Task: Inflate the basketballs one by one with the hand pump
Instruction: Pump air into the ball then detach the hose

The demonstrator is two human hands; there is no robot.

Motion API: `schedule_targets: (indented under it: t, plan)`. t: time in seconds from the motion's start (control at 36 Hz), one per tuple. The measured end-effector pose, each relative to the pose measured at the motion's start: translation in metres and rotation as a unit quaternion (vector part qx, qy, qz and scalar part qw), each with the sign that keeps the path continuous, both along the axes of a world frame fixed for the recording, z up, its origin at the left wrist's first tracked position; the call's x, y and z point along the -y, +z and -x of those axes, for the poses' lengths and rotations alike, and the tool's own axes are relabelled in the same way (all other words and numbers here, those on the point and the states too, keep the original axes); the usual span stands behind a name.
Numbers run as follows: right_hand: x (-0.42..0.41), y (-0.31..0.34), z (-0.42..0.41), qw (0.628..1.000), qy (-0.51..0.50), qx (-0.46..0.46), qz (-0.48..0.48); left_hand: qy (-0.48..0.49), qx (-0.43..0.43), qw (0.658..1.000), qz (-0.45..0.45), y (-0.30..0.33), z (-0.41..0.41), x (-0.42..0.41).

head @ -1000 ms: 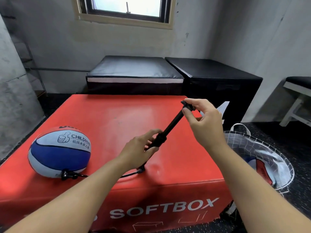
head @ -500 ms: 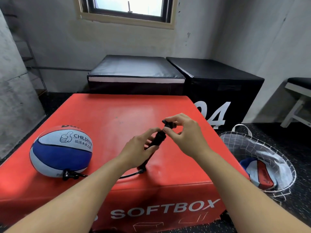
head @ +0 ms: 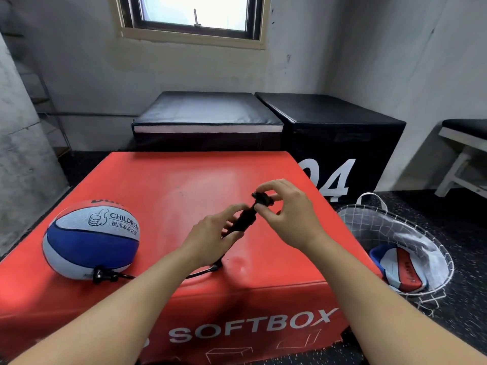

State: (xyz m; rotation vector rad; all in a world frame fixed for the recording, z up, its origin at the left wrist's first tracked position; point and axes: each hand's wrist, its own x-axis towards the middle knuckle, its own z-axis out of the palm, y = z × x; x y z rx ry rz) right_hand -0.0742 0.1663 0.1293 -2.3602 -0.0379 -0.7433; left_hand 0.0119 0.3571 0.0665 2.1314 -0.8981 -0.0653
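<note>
Left hand [head: 210, 234] grips the pump [head: 246, 219] barrel; right hand [head: 286, 214] pinches its handle. Ball [head: 91, 239] reads "CHILDREN"; red box [head: 168, 185] reads "SOFTBOX".

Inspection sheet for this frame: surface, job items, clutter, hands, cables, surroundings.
Surface: red soft box, top scuffed.
Job's things: blue-white basketball on the box, left; hand pump tilted, handle pushed in; second ball in mesh basket on the floor, right.
Clutter: nothing seen.
Grippers: left hand grips the pump barrel; right hand pinches the handle.
Cables: black hose runs from pump to ball valve.
Surroundings: black boxes, window, bench.
</note>
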Motion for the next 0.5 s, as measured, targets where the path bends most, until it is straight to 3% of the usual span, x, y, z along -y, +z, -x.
schedule_targets:
  t: [0.25,0.5]
  plan:
    - [0.016,0.042,0.014,0.977,-0.03,0.147,-0.15,-0.012,-0.006,1.0,0.004,0.0,-0.002,-0.004]
    - [0.011,0.039,0.005,0.983,-0.027,0.149,-0.101,-0.016,-0.023,0.999,0.017,-0.003,-0.01,-0.008]
